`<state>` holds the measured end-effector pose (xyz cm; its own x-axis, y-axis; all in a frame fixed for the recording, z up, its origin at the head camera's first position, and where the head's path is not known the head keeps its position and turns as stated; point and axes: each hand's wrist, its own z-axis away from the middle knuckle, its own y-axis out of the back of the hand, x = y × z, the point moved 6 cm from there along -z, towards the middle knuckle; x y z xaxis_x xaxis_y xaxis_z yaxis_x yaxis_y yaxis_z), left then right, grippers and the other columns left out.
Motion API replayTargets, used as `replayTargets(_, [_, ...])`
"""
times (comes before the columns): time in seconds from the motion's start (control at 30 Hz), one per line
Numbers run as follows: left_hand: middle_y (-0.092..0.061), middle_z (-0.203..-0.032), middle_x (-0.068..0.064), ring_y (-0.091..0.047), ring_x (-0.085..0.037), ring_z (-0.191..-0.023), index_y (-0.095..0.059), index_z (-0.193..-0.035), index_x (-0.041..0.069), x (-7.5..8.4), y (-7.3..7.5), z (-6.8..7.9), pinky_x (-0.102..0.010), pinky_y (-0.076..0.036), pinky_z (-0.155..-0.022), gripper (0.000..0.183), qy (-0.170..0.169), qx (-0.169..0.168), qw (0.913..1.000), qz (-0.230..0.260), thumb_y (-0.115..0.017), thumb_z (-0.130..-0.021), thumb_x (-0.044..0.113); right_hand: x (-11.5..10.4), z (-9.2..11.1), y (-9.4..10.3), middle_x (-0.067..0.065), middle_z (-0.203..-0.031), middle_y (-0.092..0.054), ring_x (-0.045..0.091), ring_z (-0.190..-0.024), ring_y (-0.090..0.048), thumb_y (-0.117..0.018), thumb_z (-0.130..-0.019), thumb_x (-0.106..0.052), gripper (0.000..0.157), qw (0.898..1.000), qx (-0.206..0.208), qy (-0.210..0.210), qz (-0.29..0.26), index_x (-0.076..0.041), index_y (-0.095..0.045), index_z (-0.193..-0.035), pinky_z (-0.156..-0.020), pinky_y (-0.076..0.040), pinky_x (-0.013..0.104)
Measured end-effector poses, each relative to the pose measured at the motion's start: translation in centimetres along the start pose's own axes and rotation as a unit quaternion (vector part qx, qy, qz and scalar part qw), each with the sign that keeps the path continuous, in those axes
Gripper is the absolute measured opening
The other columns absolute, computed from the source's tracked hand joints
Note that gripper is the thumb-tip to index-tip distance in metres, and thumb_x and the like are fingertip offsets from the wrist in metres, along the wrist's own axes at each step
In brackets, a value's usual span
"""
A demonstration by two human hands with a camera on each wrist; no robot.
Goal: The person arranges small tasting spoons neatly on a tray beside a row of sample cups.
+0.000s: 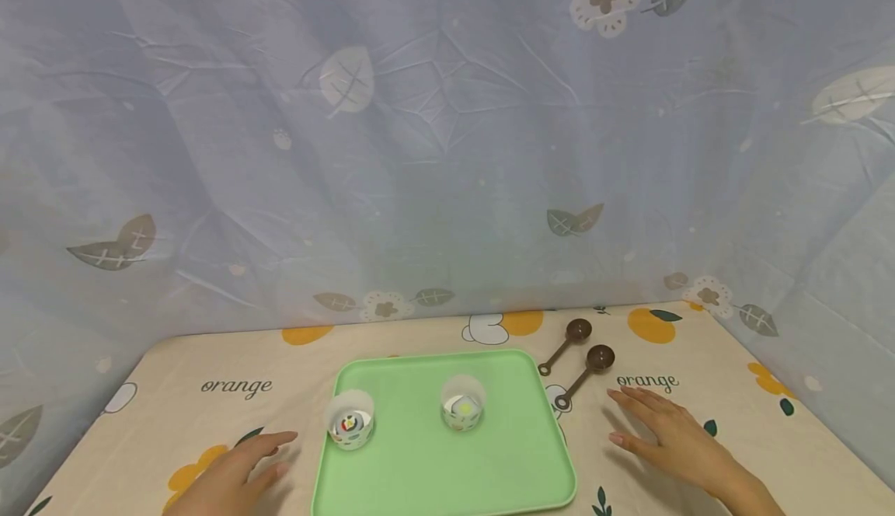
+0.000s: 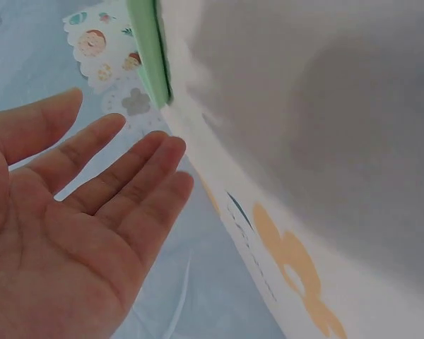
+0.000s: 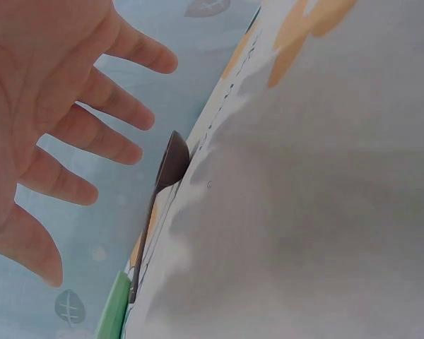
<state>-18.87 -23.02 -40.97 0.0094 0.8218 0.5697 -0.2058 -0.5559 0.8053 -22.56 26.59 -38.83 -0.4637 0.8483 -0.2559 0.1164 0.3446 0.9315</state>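
My left hand (image 1: 234, 477) hovers over the cloth left of a green tray (image 1: 447, 473), fingers loosely extended and holding nothing. On the far side, my right hand (image 1: 671, 442) is spread out, palm toward the table, right of the tray. Two brown measuring scoops (image 1: 575, 334) lie side by side between the tray and that hand; the nearer scoop (image 1: 597, 360) is closest to its fingers. Two small patterned paper cups stand on the tray: the left cup (image 1: 351, 432) near its left edge, the other cup (image 1: 462, 416) near its middle. Each has something small inside, not clearly identifiable.
A cream tablecloth (image 1: 231, 360) printed with oranges and lettering covers the table. Behind the table hangs a pale blue-grey curtain (image 1: 433, 190) with leaf prints, which also encloses both sides.
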Motion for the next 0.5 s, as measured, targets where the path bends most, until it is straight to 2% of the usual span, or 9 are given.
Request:
replayTargets(0.07, [-0.057,-0.114,-0.011,-0.055,-0.027,-0.098,-0.055,-0.121,0.002,0.3,0.0,0.0,-0.042,-0.046,-0.082,0.037,-0.007,0.003,0.9993,0.035,-0.06,-0.087,0.012,-0.1,-0.1,0.0,0.019,-0.124,-0.052,0.041,-0.112,-0.047,-0.063,-0.083,-0.041,0.055,1.0,0.001,0.004,-0.001,-0.007,-0.055,-0.125,-0.085,-0.037,0.06])
replayTargets(0.2, [-0.057,-0.115,-0.015,-0.056,-0.027,-0.096,-0.054,-0.119,-0.003,1.0,0.0,0.1,-0.038,-0.048,-0.08,0.032,-0.042,-0.004,0.9946,0.095,-0.056,-0.088,0.003,-0.2,-0.1,-0.1,0.019,-0.123,-0.053,0.041,-0.111,-0.049,-0.063,-0.083,-0.041,0.055,1.0,0.001,0.004,0.001,-0.006,-0.056,-0.124,-0.084,-0.038,0.059])
replayTargets(0.3, [-0.058,-0.113,-0.015,-0.055,-0.029,-0.099,-0.055,-0.117,-0.004,1.4,-0.1,0.0,-0.041,-0.045,-0.084,0.028,-0.036,-0.01,0.9923,0.118,-0.052,-0.09,0.003,-0.3,-0.1,-0.1,0.019,-0.122,-0.053,0.041,-0.11,-0.049,-0.064,-0.082,-0.042,0.055,1.0,0.002,0.003,0.003,-0.006,-0.057,-0.123,-0.084,-0.038,0.059])
replayTargets(0.4, [-0.061,-0.109,-0.01,-0.055,-0.026,-0.1,-0.059,-0.113,-0.002,1.5,-0.3,-0.3,-0.044,-0.043,-0.086,0.025,-0.009,-0.005,0.9921,0.125,-0.052,-0.091,0.007,-0.3,-0.1,-0.1,0.019,-0.122,-0.053,0.041,-0.11,-0.049,-0.063,-0.083,-0.042,0.054,1.0,-0.001,0.002,0.001,-0.006,-0.057,-0.123,-0.084,-0.038,0.059])
replayTargets(0.5, [-0.062,-0.104,-0.008,-0.056,-0.024,-0.097,-0.06,-0.111,-0.002,1.6,-0.5,-0.6,-0.045,-0.043,-0.085,0.023,-0.007,-0.013,0.9895,0.144,-0.052,-0.092,0.008,-0.4,-0.1,-0.2,0.019,-0.123,-0.053,0.041,-0.11,-0.049,-0.063,-0.083,-0.042,0.054,1.0,-0.009,0.0,-0.002,-0.005,-0.057,-0.123,-0.084,-0.039,0.058])
